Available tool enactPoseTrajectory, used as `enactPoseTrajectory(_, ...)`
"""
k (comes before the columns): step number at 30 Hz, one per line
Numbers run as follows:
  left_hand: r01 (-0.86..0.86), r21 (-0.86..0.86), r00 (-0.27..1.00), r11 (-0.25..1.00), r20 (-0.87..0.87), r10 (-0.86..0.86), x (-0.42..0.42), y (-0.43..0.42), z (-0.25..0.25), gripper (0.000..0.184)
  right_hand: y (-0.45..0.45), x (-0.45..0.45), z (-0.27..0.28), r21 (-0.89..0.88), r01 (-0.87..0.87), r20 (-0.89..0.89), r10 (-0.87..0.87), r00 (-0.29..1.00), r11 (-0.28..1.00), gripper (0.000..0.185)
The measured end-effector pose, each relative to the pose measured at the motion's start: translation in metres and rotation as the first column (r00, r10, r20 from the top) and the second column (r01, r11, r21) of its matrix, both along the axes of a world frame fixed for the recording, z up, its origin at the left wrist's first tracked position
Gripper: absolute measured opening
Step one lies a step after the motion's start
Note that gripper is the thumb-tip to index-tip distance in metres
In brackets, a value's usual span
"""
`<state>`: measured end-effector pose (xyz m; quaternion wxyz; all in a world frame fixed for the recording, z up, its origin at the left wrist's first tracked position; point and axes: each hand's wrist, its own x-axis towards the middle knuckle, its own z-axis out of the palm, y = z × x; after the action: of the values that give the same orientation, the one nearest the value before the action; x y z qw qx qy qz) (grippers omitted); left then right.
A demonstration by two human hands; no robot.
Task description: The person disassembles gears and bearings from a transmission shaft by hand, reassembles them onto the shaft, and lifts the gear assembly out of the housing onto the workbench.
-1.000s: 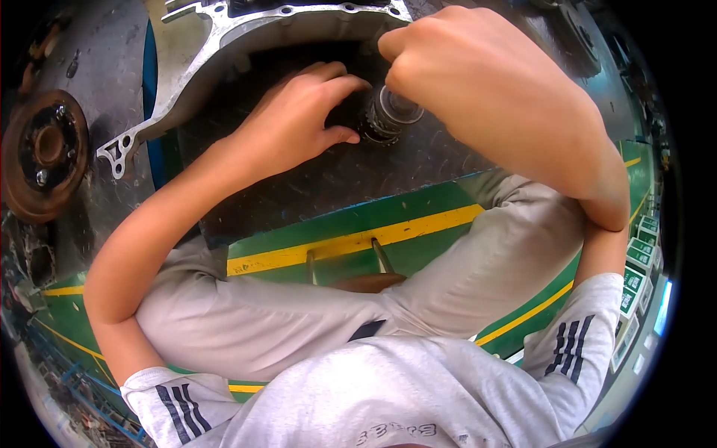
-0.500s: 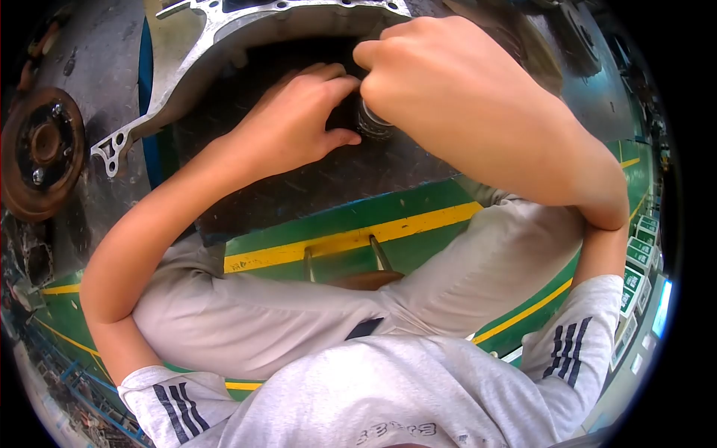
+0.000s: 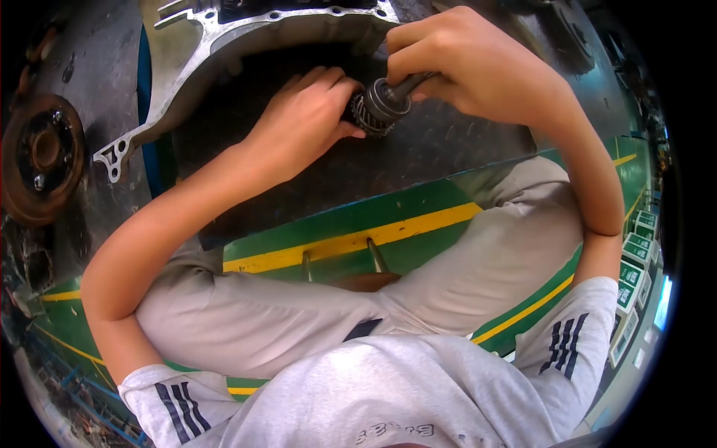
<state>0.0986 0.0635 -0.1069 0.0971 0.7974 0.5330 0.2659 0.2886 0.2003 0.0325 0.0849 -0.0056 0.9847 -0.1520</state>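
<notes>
A dark metal gear shaft (image 3: 388,101) lies tilted between my hands, with a helical-toothed gear at its lower left end and a narrower stem at its upper right. My left hand (image 3: 314,112) is closed round the gear end, its thumb showing below the teeth. The fingers of my right hand (image 3: 455,63) are wrapped round the stem, and their tips are partly hidden. Just beyond both hands curves a large cast aluminium housing (image 3: 202,56) with bolt holes along its rim.
A rusty round disc (image 3: 45,153) with a hub and studs sits on the metal bench (image 3: 291,205) at far left. Other dark metal parts (image 3: 564,30) are at the upper right. Below the bench edge is a green floor with yellow lines (image 3: 351,241).
My right hand has moved up and right and turned, so the stem and gear now show. My left hand has shifted little and stays at the gear end.
</notes>
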Motion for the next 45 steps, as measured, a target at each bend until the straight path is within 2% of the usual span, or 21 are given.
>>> enactPoseTrajectory(2,0.003,0.019,0.999,1.0,-0.049,-0.002,-0.002,0.001,0.0,0.049,0.001,0.005,-0.008,-0.022,-0.006,-0.028,0.006,1.0,1.0,0.016)
enactPoseTrajectory(4,0.004,0.035,0.995,0.999,-0.1,-0.001,-0.002,0.001,0.002,0.052,-0.007,0.011,-0.02,0.179,0.124,-0.159,-0.096,0.983,0.976,0.013)
enactPoseTrajectory(6,0.016,-0.159,0.996,0.987,0.085,-0.002,0.0,0.001,0.01,0.059,0.003,0.017,-0.023,0.176,0.12,-0.118,-0.1,0.988,0.977,0.019)
enactPoseTrajectory(8,0.003,-0.158,0.992,0.987,0.125,0.017,0.004,0.001,0.007,0.061,0.01,0.024,-0.029,0.179,0.119,-0.081,-0.106,0.991,0.977,0.025)
enactPoseTrajectory(10,-0.014,-0.157,0.985,0.987,0.167,0.041,0.01,0.001,0.004,0.064,0.013,0.029,-0.044,0.305,0.091,-0.255,-0.01,0.967,0.948,0.024)
enactPoseTrajectory(11,-0.055,-0.099,0.991,0.994,0.114,0.066,0.014,0.0,0.004,0.063,0.01,0.03,-0.051,0.375,0.154,-0.193,-0.086,0.977,0.914,0.035)
enactPoseTrajectory(12,-0.091,-0.04,0.994,0.995,0.062,0.094,0.017,0.001,0.004,0.062,0.008,0.027,-0.058,0.426,0.21,-0.114,-0.177,0.977,0.88,0.028)
enactPoseTrajectory(15,-0.093,-0.146,0.994,0.985,0.048,0.101,0.014,0.006,0.013,0.061,0.0,0.024,-0.053,0.451,0.285,-0.116,-0.261,0.958,0.846,0.02)
enactPoseTrajectory(17,-0.103,-0.206,0.992,0.973,0.055,0.116,0.009,0.003,0.015,0.06,-0.001,0.032,-0.033,0.346,0.359,-0.243,-0.286,0.927,0.867,0.013)
enactPoseTrajectory(20,-0.127,-0.131,0.99,0.983,0.049,0.134,0.005,-0.001,0.023,0.056,-0.013,0.039,-0.002,0.318,0.436,-0.293,-0.35,0.89,0.842,0.021)
enactPoseTrajectory(22,-0.187,-0.442,0.962,0.877,0.099,0.256,0.007,0.001,0.034,0.048,-0.025,0.046,-0.002,0.181,0.546,-0.332,-0.472,0.817,0.818,0.014)
enactPoseTrajectory(23,-0.141,-0.39,0.958,0.91,0.18,0.225,0.004,0.001,0.026,0.04,-0.034,0.049,-0.007,0.124,0.567,-0.367,-0.493,0.789,0.814,0.016)
enactPoseTrajectory(24,-0.14,-0.376,0.961,0.916,0.17,0.217,0.006,0.001,0.027,0.04,-0.037,0.054,-0.012,0.043,0.587,-0.272,-0.556,0.785,0.808,0.018)
enactPoseTrajectory(26,-0.065,-0.325,0.871,0.944,0.443,0.212,0.006,-0.005,0.031,0.032,-0.048,0.056,-0.023,-0.121,0.612,-0.161,-0.624,0.765,0.781,0.018)
enactPoseTrajectory(28,-0.07,-0.297,0.892,0.952,0.409,0.193,0.002,-0.01,0.038,0.027,-0.054,0.053,-0.031,-0.223,0.624,-0.105,-0.655,0.748,0.749,0.018)
enactPoseTrajectory(30,0.043,-0.717,0.669,0.696,0.538,0.513,0.006,-0.015,0.068,0.026,-0.058,0.051,-0.033,-0.272,0.655,-0.027,-0.686,0.727,0.705,0.018)
enactPoseTrajectory(32,0.06,-0.704,0.627,0.708,0.579,0.522,0.008,-0.023,0.079,0.03,-0.059,0.048,-0.033,-0.342,0.661,-0.031,-0.711,0.702,0.668,0.018)
enactPoseTrajectory(36,0.077,-0.353,0.734,0.932,0.653,0.187,0.005,-0.035,0.086,0.047,-0.067,0.04,-0.031,-0.444,0.642,-0.084,-0.742,0.665,0.625,0.02)
enactPoseTrajectory(40,0.073,-0.242,0.741,0.968,0.662,0.11,0.012,-0.04,0.093,0.06,-0.08,0.036,-0.045,-0.623,0.574,-0.104,-0.783,0.613,0.532,0.02)
enactPoseTrajectory(42,0.063,-0.247,0.791,0.967,0.603,0.103,0.009,-0.041,0.096,0.066,-0.081,0.037,-0.055,-0.63,0.537,-0.172,-0.775,0.608,0.561,0.019)
enactPoseTrajectory(45,0.094,-0.273,0.837,0.957,0.543,0.073,0.007,-0.044,0.1,0.078,-0.082,0.041,-0.058,-0.696,0.523,-0.062,-0.767,0.638,0.491,0.02)
